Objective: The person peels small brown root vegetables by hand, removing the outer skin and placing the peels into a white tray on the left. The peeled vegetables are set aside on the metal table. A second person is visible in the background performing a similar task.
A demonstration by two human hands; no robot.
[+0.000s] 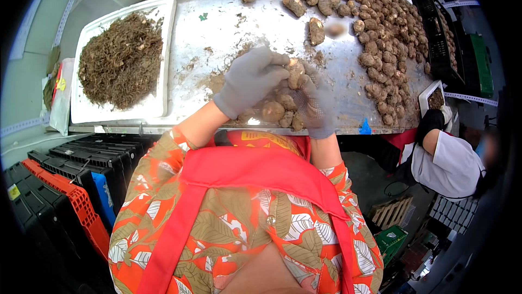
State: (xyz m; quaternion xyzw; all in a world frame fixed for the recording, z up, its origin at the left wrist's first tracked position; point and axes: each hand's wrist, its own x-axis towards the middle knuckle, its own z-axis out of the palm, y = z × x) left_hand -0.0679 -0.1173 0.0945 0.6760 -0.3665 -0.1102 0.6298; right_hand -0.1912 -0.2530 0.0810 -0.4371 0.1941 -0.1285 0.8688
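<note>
Both hands wear grey work gloves over a metal table. My left hand (255,78) has its fingers and thumb against one side of a brown taro corm (296,74) with a pale end. On the corm's other side, my right hand (316,104) grips it; this hand is blurred, and its dirty palm shows. Just below, several more taro corms (273,111) lie by the table's near edge, partly covered by the hands. A longer corm (316,32) lies alone beyond my right hand, and a blurred round one is beside it.
A white foam tray (170,53) of fibrous root scraps stands at left. Many taro corms (387,49) spread across the back and right. Black crates (424,29) stand beyond the right edge, stacked crates (89,163) below left. A co-worker (446,163) is at right, near a small white tray (424,96).
</note>
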